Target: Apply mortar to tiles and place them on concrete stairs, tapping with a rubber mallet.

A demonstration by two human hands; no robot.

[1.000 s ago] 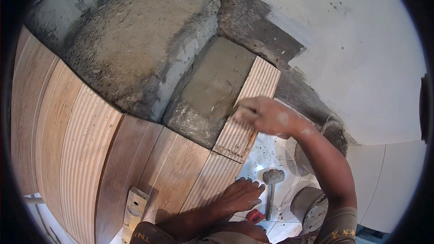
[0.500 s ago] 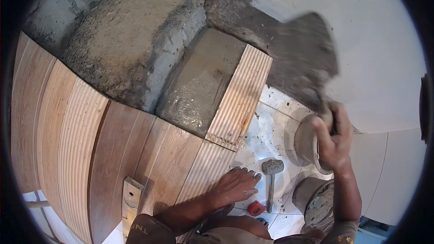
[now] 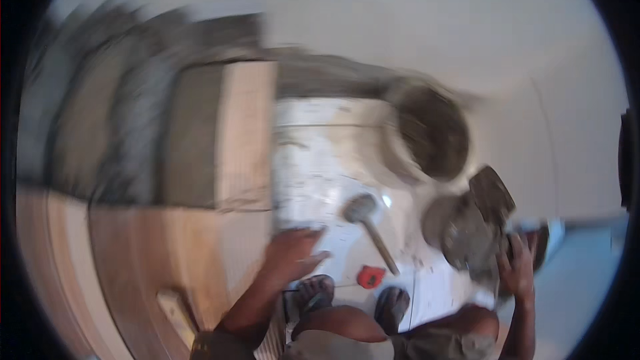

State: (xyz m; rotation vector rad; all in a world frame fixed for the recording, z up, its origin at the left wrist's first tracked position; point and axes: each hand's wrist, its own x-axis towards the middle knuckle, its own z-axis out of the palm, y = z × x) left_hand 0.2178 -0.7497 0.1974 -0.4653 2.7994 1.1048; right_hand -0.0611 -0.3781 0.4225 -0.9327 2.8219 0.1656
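My right hand (image 3: 517, 263) grips a trowel, its mortar-caked blade (image 3: 492, 193) tilted up beside a round container of grey mortar (image 3: 460, 237). My left hand (image 3: 293, 253) holds nothing; its fingers are apart near the front edge of the wood-look tiles (image 3: 193, 240). Beyond it, a ribbed tile (image 3: 247, 133) lies along a strip of wet grey mortar (image 3: 190, 133). A mallet (image 3: 360, 208) and a red tape measure (image 3: 370, 277) lie on the pale floor between my hands. Motion blurs the picture.
A larger bucket (image 3: 433, 130) stands near the pale wall (image 3: 467, 20), its inside dark with mortar. A level (image 3: 175, 317) rests on the tiles at lower left. Rough, untiled steps (image 3: 87, 120) run to the far left. My feet (image 3: 392, 307) are on the floor below the mallet.
My view has swung right, so the steps now appear farther left. The trowel has come down from the wall's base to the nearer mortar container. My left hand stays near the tile edge.
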